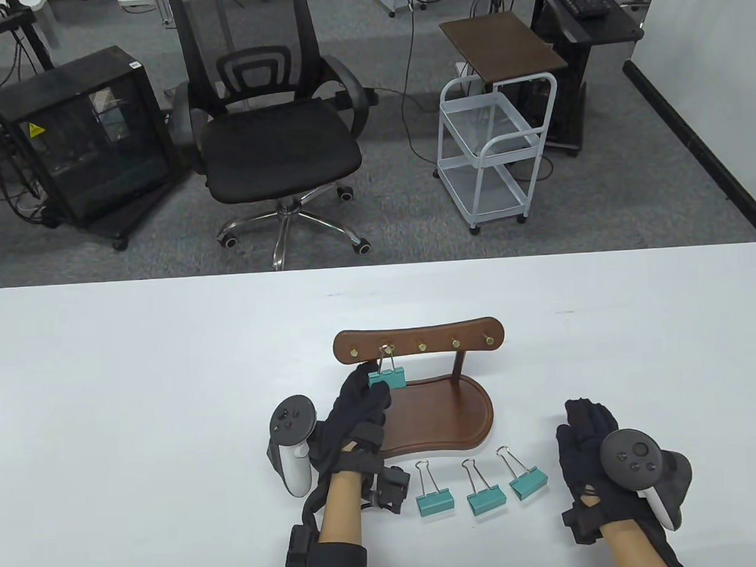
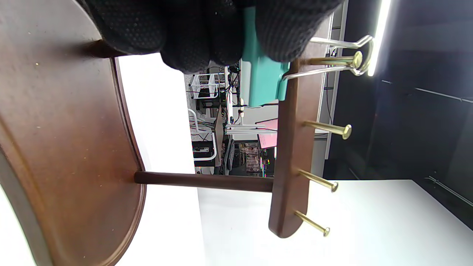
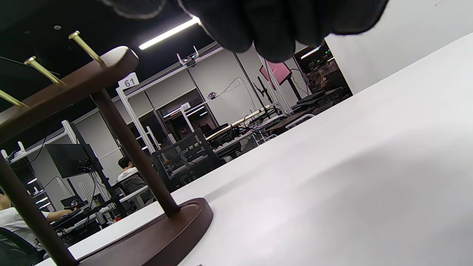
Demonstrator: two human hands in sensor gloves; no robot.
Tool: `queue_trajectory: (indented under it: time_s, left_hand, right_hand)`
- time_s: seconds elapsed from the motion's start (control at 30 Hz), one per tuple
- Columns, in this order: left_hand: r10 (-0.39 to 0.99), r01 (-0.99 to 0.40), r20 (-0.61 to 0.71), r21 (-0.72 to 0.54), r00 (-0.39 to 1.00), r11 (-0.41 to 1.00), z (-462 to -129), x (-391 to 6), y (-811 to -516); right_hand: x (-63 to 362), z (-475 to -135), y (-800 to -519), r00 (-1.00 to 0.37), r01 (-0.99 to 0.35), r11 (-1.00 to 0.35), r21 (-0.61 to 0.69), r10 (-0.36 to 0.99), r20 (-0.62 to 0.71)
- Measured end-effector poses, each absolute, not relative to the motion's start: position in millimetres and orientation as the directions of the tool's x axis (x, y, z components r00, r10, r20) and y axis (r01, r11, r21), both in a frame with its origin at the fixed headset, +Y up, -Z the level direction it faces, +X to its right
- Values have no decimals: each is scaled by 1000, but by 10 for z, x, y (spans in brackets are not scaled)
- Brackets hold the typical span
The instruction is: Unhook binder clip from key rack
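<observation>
A dark wooden key rack with several brass pegs stands on the white table. A teal binder clip hangs by its wire handles from the second peg from the left. My left hand grips the clip's teal body; in the left wrist view my gloved fingers pinch the clip while its wire loop sits over the brass peg. My right hand rests flat on the table to the right of the rack, holding nothing.
Three teal binder clips lie in a row on the table in front of the rack's base. An office chair and a white cart stand beyond the table's far edge.
</observation>
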State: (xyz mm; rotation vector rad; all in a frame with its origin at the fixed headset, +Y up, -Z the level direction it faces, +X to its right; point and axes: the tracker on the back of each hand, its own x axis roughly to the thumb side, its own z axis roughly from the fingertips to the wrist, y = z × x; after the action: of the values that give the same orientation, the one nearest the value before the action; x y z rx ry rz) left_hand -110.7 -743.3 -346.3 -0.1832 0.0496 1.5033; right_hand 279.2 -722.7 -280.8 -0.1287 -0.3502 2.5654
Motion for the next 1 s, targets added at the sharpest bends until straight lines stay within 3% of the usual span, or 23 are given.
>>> queue_trajectory:
  time_s: [0.23, 0.6, 0.87, 1.0]
  left_hand:
    - [988, -994, -139, -92, 68, 56, -3417, -1106, -7417]
    - [974, -969, -111, -172, 198, 177, -3167, -1158, -7257]
    - [983, -971, -92, -199, 156, 136, -3002, -1238, -7210]
    - [960, -960, -121, -158, 253, 233, -2938, -1277, -7187]
  right_hand:
    - [2795, -2813, -7225, -844, -511, -814, -277, 536, -19]
    - [2785, -2824, -7215, -843, -514, -807, -289, 537, 0]
    - [2772, -2818, -7215, -849, -507, -812, -289, 529, 2]
    - [2769, -2813, -7217, -850, -504, -814, -289, 526, 1]
